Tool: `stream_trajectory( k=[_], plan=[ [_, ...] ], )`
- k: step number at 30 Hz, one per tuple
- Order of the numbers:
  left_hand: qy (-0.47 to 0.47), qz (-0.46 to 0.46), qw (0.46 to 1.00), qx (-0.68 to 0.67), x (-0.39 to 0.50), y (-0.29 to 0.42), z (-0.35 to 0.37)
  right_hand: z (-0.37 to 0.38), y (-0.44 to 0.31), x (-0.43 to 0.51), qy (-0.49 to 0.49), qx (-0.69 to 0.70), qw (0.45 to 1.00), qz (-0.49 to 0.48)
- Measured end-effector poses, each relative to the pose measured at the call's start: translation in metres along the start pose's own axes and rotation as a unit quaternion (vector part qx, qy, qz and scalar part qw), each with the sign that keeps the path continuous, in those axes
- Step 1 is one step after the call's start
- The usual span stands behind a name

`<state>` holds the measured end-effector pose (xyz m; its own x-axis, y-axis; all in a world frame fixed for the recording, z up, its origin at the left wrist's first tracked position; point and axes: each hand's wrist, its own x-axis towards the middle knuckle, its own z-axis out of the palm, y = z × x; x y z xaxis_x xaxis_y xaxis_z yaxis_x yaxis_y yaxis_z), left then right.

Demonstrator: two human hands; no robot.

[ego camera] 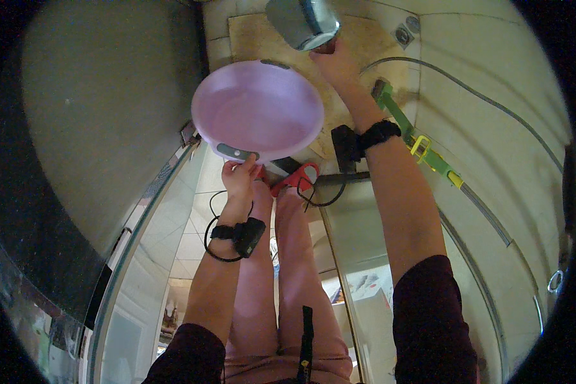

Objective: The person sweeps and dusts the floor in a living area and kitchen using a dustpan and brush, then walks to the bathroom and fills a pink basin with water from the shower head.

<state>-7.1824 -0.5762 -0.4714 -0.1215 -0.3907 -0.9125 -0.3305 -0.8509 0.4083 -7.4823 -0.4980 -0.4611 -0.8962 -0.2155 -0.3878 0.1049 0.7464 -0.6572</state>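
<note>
My left hand point(240, 178) grips the near rim of a round lavender plastic basin point(259, 105), thumb on its grey handle patch point(237, 152). The basin is tilted so that its inside faces me, and only pale plastic shows in it. Farther out, at the top of the view, my right hand point(333, 62) holds a shiny metal pot point(305, 24) by what looks like a brown handle. The pot is tipped on its side, and the picture's edge cuts it off. Its inside is not visible.
Below lies a stained tan floor point(249, 36) with a drain cover point(403, 36) at the far right. A green brush or mop point(398, 113) and a grey hose point(441, 71) are along the right wall. Glass door panels point(139, 259) flank my legs; a red slipper point(297, 180) shows beneath the basin.
</note>
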Motion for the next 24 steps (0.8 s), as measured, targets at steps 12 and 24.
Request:
stream_trajectory(
  k=[12, 24],
  plan=[
    [-0.005, 0.011, 1.000, -0.005, 0.002, 0.000, -0.001, -0.003, -0.002, -0.019, -0.074, -0.108, 0.991, -0.004],
    [-0.008, 0.009, 1.000, 0.007, 0.002, -0.003, -0.003, -0.013, 0.046, -0.005, 0.032, 0.104, 0.994, 0.021]
  ],
)
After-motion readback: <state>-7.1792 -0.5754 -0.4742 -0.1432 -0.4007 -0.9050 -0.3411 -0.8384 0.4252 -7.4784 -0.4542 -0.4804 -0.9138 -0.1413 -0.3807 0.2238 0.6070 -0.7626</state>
